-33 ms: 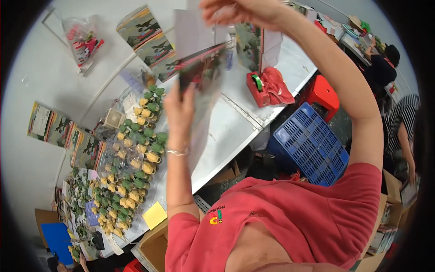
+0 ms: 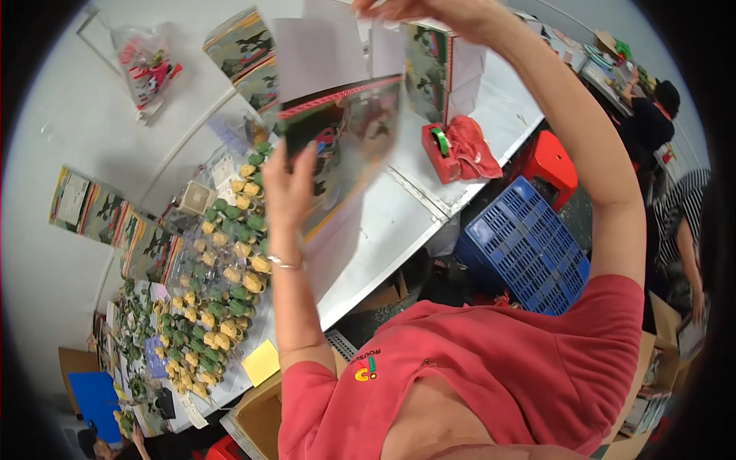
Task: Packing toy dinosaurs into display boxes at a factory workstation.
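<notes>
My left hand (image 2: 288, 184) is closed on the near left edge of a printed carton (image 2: 345, 142), thumb across its dark panel with a red border. Tall white flaps (image 2: 318, 57) stand up behind the panel. Above the carton, my right hand (image 2: 410, 9) reaches in with fingers stretched out, partly cut off by the top edge, and nothing shows in it. Just beyond the held carton stands another camouflage-patterned carton (image 2: 426, 73). Left of my left hand, many small green and yellow toy figures (image 2: 222, 291) lie in rows on the table.
A red tape dispenser (image 2: 438, 153) and a red cloth (image 2: 471, 149) lie near the table edge. Beside it stand a blue plastic crate (image 2: 529, 245) and a red stool (image 2: 552, 165). More printed cartons (image 2: 92, 207) line the wall. Co-workers (image 2: 655, 115) are at the far right.
My left hand has moved slightly left and turned the carton, so its printed panel faces me more. My right hand has risen farther toward the top edge.
</notes>
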The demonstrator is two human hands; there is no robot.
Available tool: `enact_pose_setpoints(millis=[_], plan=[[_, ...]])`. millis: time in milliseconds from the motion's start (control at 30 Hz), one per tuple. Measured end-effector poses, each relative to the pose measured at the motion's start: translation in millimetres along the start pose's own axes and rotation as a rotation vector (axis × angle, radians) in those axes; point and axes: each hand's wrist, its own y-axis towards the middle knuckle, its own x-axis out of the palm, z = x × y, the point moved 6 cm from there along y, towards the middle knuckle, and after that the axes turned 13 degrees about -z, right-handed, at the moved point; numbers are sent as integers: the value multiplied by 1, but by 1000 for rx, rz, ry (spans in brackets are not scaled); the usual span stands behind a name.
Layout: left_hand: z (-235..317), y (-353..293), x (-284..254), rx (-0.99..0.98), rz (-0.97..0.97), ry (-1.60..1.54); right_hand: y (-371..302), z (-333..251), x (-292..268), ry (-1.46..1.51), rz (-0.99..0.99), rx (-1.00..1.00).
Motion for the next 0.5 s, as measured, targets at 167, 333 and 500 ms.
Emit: enact_pose_setpoints(millis=[167, 333, 500], plan=[[-18, -16, -58, -55, 46, -421, 16, 27, -29, -475, 201, -281], [-51, -38, -68, -72, 122, -528, 44, 51, 45, -781, 135, -186], [-99, -65, -74, -185, 168, -620, 46, 79, -13, -666, 185, -127]])
